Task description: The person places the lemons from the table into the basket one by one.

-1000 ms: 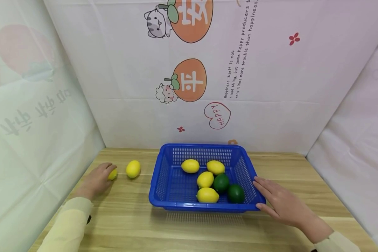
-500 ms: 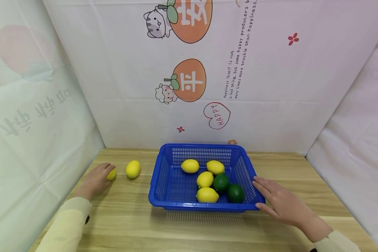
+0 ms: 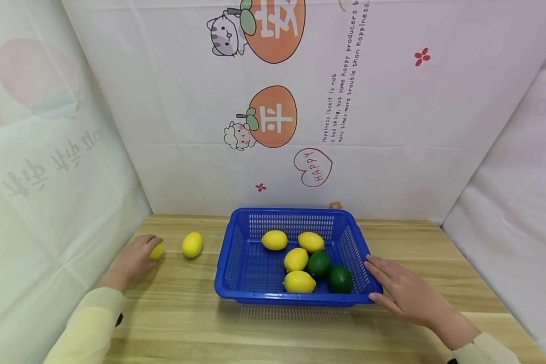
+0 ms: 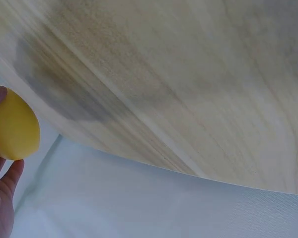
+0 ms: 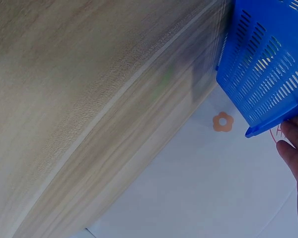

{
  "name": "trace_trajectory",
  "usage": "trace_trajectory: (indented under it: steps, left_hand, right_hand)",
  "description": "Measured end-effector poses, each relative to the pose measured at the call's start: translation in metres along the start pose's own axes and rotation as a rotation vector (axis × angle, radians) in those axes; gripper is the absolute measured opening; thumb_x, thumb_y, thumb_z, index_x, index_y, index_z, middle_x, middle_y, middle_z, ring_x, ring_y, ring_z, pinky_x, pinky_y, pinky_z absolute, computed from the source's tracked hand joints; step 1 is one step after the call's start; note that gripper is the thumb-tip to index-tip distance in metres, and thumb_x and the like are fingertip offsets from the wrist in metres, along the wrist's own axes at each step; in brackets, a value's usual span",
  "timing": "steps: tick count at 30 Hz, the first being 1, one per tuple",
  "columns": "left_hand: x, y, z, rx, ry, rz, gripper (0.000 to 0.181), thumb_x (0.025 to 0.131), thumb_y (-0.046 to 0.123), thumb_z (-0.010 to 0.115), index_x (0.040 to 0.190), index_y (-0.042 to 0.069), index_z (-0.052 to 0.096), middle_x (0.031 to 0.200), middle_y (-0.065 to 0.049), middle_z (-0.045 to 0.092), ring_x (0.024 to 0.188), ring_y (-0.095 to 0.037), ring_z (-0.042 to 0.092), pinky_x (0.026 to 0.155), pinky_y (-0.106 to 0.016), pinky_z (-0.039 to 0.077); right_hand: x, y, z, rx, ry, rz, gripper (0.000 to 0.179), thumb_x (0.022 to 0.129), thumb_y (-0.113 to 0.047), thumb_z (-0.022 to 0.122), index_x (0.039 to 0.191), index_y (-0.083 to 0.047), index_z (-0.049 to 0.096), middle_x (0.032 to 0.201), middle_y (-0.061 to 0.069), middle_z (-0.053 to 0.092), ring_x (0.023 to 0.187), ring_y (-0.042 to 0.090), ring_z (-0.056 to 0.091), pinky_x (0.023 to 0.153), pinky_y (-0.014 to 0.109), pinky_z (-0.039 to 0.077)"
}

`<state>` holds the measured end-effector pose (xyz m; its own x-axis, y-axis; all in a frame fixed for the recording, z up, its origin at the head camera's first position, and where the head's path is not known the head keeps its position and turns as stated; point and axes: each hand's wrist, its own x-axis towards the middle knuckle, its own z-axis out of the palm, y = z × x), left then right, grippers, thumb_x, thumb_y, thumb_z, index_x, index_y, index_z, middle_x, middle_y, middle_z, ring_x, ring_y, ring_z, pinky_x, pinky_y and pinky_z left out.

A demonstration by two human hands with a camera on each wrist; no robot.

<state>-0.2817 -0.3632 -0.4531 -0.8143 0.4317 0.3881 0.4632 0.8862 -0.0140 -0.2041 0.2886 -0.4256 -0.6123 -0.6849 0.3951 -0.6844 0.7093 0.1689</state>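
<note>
My left hand (image 3: pixel 132 259) grips a yellow lemon (image 4: pixel 14 126) at the left side of the table; in the left wrist view the thumb and fingertips press on opposite sides of it. From the head view most of that lemon is hidden behind the fingers. Just to its right another lemon (image 3: pixel 192 244) lies on the wood. With fingers nearly straight, my right hand (image 3: pixel 409 293) touches the right rim of a blue plastic basket (image 3: pixel 225 258). Inside the basket are several lemons (image 3: pixel 274 240) and two dark green lemon-shaped fruits (image 3: pixel 340 279), gathered mostly toward the right.
The wooden table (image 3: pixel 177 323) is bounded by white cloth walls on the left, right and back. A printed sheet (image 3: pixel 368 177) with cartoon fruit and lettering hangs behind the basket. In the right wrist view the basket's slotted side wall (image 5: pixel 268 59) shows.
My left hand has drifted slightly left together with the lemon, away from the loose lemon beside it. The right hand and the basket look the same.
</note>
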Motion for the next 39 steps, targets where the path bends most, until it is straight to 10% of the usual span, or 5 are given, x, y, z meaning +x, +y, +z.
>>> trace_trajectory:
  steps: [7, 17, 21, 27, 39]
  left_hand:
    - [-0.001, -0.002, -0.001, 0.028, 0.014, 0.030, 0.050, 0.070, 0.005, 0.084, 0.113, -0.009, 0.062, 0.108, -0.027, 0.059, 0.101, -0.046, 0.057, 0.087, -0.056, 0.049]
    - [0.001, 0.001, -0.008, 0.044, 0.053, 0.071, 0.054, 0.065, 0.002, 0.084, 0.113, -0.008, 0.062, 0.105, -0.025, 0.060, 0.096, -0.043, 0.058, 0.082, -0.055, 0.050]
    - [0.004, 0.004, -0.010, 0.043, 0.055, 0.081, 0.054, 0.066, 0.003, 0.085, 0.113, -0.008, 0.062, 0.105, -0.025, 0.060, 0.094, -0.042, 0.058, 0.079, -0.055, 0.051]
    - [0.009, 0.007, -0.015, 0.034, 0.077, 0.101, 0.055, 0.064, 0.003, 0.086, 0.113, -0.008, 0.062, 0.106, -0.025, 0.060, 0.093, -0.041, 0.058, 0.078, -0.054, 0.052]
    - [0.019, 0.015, -0.021, 0.018, 0.137, 0.164, 0.053, 0.061, 0.001, 0.084, 0.109, -0.007, 0.062, 0.103, -0.023, 0.060, 0.093, -0.041, 0.058, 0.078, -0.053, 0.052]
  right_hand:
    - [0.000, 0.001, 0.002, 0.020, 0.021, -0.017, 0.060, 0.094, -0.043, 0.059, 0.129, 0.006, 0.057, 0.133, 0.023, 0.055, 0.117, 0.037, 0.056, 0.111, 0.013, 0.000]
    - [-0.001, 0.001, 0.002, 0.014, 0.018, -0.008, 0.060, 0.094, -0.044, 0.059, 0.130, 0.005, 0.057, 0.134, 0.022, 0.054, 0.118, 0.037, 0.056, 0.109, 0.014, -0.002]
    - [-0.001, 0.001, 0.002, 0.014, 0.010, 0.003, 0.060, 0.094, -0.043, 0.060, 0.131, 0.004, 0.057, 0.135, 0.021, 0.054, 0.119, 0.036, 0.055, 0.112, 0.017, 0.006]
    - [-0.001, 0.001, 0.002, 0.014, -0.002, 0.009, 0.061, 0.093, -0.044, 0.061, 0.130, 0.004, 0.057, 0.135, 0.021, 0.054, 0.118, 0.036, 0.056, 0.094, 0.051, 0.049]
    - [-0.001, 0.002, 0.002, 0.026, -0.008, 0.009, 0.061, 0.093, -0.044, 0.061, 0.130, 0.005, 0.057, 0.135, 0.022, 0.054, 0.117, 0.037, 0.056, 0.092, 0.054, 0.050]
